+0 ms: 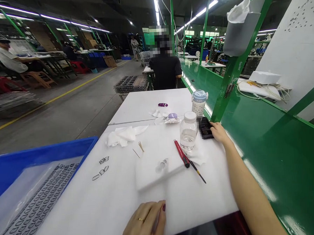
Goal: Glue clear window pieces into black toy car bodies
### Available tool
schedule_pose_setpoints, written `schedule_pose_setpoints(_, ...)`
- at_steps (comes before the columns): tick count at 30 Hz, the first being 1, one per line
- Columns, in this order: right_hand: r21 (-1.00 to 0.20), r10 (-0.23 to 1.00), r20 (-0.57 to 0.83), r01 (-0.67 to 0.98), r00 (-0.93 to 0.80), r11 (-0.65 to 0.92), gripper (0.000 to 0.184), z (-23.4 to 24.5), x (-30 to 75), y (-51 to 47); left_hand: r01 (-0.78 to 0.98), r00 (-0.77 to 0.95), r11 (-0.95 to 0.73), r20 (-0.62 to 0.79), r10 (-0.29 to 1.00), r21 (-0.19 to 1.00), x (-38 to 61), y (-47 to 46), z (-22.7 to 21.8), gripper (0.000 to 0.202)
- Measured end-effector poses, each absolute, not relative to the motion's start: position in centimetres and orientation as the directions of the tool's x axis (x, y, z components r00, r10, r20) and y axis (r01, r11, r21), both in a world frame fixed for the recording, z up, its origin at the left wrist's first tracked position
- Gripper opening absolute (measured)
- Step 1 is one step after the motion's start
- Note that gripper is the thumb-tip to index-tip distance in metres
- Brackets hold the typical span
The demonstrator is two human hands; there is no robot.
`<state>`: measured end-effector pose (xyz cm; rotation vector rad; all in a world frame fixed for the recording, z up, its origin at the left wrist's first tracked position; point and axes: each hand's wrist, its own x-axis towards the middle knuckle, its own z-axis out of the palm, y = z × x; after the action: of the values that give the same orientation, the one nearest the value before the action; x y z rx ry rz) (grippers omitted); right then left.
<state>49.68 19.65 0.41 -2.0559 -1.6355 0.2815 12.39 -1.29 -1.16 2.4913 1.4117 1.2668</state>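
Observation:
My left hand (145,221) rests on the near part of the white table, fingers curled and thumb pressed against them. Whatever they may hold is hidden. At the table's right edge, my right hand (218,131) has its fingers closed on the side of a flat black rectangular object (206,129), partly blurred out. Beside that object stands a clear jar (188,135) of liquid with a white lid. A red utility knife (181,153) and a thin dark brush-like tool (198,172) lie before the jar. Farther left is a white foam sheet (149,172).
Small black outline parts (100,173), thin sticks (140,146) and crumpled tissue (121,136) lie on the table. A blue-lidded cup (199,103) stands behind the jar. A blue bin (91,143) adjoins the left side; a green post (223,86) rises at right. A person (166,71) sits ahead.

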Motion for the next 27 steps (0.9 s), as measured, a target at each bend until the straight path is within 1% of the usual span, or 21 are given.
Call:
schedule_pose_setpoints(9,-0.525,0.952,0.124,0.833,0.279,-0.175,0.053,0.5,49.8,19.7,0.713,0.28,-0.6,0.637,0.718,0.363,12.2,-1.2,-1.4,0.015)
schedule_pose_setpoints(18,-0.569,0.952,0.105,0.803,0.288,-0.18,0.053,0.9,49.7,19.4,0.711,0.256,-0.616,0.693,0.674,0.337,12.6,-1.0,-1.1,0.015)
schedule_pose_setpoints(27,-0.614,0.946,0.082,0.764,0.313,-0.2,0.052,1.6,49.4,19.1,0.712,0.254,-0.605,0.673,0.695,0.357,12.6,-1.1,-1.0,0.013)
